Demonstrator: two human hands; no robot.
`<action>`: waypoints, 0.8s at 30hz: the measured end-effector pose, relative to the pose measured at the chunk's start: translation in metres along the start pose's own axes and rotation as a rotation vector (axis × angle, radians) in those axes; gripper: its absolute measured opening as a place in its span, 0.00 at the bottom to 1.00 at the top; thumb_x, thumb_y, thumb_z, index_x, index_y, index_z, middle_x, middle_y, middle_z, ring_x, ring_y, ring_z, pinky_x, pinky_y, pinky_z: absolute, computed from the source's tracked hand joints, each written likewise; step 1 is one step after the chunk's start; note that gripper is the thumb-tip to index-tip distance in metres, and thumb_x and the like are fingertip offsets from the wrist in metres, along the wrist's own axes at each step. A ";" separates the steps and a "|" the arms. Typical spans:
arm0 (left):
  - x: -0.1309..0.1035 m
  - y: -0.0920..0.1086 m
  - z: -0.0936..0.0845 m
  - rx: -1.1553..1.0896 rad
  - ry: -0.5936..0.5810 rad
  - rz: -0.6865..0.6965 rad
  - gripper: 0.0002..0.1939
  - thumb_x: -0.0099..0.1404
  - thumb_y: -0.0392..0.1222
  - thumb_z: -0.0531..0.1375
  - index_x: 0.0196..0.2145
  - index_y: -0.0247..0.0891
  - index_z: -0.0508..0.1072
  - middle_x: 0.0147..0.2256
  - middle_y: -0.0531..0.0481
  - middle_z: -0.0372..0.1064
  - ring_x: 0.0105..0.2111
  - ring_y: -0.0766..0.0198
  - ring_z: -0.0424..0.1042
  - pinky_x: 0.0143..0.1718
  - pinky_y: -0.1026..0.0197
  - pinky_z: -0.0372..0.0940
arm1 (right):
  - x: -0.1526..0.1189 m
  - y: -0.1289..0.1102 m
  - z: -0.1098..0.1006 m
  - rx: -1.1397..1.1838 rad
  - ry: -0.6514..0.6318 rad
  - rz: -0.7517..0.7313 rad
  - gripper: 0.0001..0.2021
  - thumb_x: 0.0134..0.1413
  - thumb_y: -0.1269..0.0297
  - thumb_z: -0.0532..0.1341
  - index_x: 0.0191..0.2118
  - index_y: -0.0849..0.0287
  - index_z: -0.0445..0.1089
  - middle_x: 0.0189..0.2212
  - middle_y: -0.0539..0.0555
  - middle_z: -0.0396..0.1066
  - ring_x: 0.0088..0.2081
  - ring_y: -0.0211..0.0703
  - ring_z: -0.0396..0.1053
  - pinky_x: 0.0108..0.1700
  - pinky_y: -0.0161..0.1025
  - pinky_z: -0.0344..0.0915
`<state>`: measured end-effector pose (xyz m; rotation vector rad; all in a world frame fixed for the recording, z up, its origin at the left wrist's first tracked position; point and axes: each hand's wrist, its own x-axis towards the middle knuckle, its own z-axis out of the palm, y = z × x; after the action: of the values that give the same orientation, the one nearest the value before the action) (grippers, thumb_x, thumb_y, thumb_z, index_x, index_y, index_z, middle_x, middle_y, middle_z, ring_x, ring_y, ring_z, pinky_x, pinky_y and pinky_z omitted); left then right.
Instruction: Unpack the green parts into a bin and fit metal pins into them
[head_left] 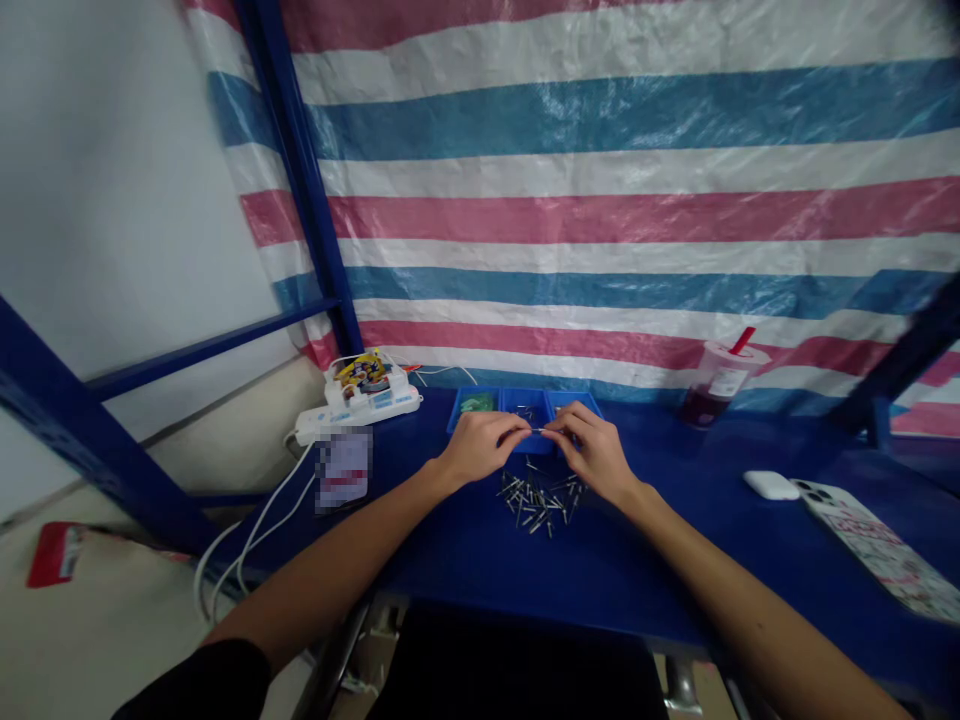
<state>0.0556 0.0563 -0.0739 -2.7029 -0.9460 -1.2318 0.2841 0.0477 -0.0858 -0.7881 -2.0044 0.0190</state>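
My left hand [480, 445] and my right hand [598, 452] meet over the front of a blue tray. Between their fingertips is a thin, small metal pin [536, 431], pinched at one end by each hand; its exact kind is too small to make out. Below them on the table lies a loose pile of short silver-and-dark metal pins [534, 502]. Of the blue tray's [501, 400] three compartments, the left one holds green pieces [478, 402] and the middle one a few small metal pieces [526, 411]. My right hand partly hides the right compartment.
On the blue table [450, 545], a white power strip [360, 412] with cables and a blurred-out flat object [345, 470] are at left. At right are a lidded drink cup [716, 385] with a red straw, a white earbud case [771, 486] and a phone [877, 545]. A striped sheet hangs behind.
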 end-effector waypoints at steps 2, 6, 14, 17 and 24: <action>0.000 -0.001 0.000 0.006 -0.001 0.001 0.11 0.74 0.44 0.57 0.41 0.40 0.79 0.35 0.51 0.80 0.33 0.65 0.78 0.37 0.63 0.67 | 0.000 0.002 0.000 0.010 0.001 -0.035 0.08 0.69 0.64 0.58 0.42 0.54 0.75 0.38 0.54 0.73 0.40 0.44 0.73 0.40 0.40 0.69; 0.000 -0.002 0.000 0.006 -0.004 -0.009 0.11 0.74 0.44 0.57 0.41 0.40 0.79 0.37 0.51 0.80 0.33 0.66 0.77 0.37 0.63 0.67 | 0.000 0.007 -0.001 -0.022 0.027 -0.077 0.09 0.69 0.67 0.57 0.44 0.54 0.75 0.41 0.55 0.74 0.43 0.46 0.73 0.44 0.43 0.70; 0.000 -0.004 0.001 0.029 -0.012 -0.130 0.12 0.74 0.45 0.57 0.41 0.39 0.79 0.27 0.53 0.76 0.25 0.67 0.73 0.31 0.65 0.63 | 0.006 0.000 -0.008 -0.076 0.376 0.003 0.05 0.67 0.67 0.59 0.41 0.57 0.72 0.37 0.55 0.72 0.36 0.43 0.70 0.39 0.40 0.68; 0.000 -0.003 0.004 0.081 -0.155 -0.177 0.11 0.73 0.45 0.58 0.43 0.40 0.80 0.22 0.54 0.73 0.23 0.66 0.71 0.29 0.65 0.62 | 0.012 -0.002 -0.008 -0.100 0.578 0.164 0.06 0.67 0.63 0.59 0.42 0.58 0.71 0.33 0.52 0.70 0.31 0.40 0.67 0.35 0.38 0.65; -0.003 0.003 0.012 0.165 -0.478 -0.132 0.13 0.71 0.44 0.59 0.50 0.45 0.79 0.32 0.48 0.79 0.33 0.57 0.78 0.37 0.60 0.68 | 0.007 0.010 0.000 -0.262 -0.073 0.223 0.12 0.68 0.63 0.54 0.51 0.56 0.71 0.35 0.53 0.77 0.34 0.44 0.74 0.36 0.37 0.61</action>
<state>0.0638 0.0549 -0.0834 -2.8867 -1.2209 -0.4848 0.2866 0.0595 -0.0834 -1.1910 -2.0018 -0.0889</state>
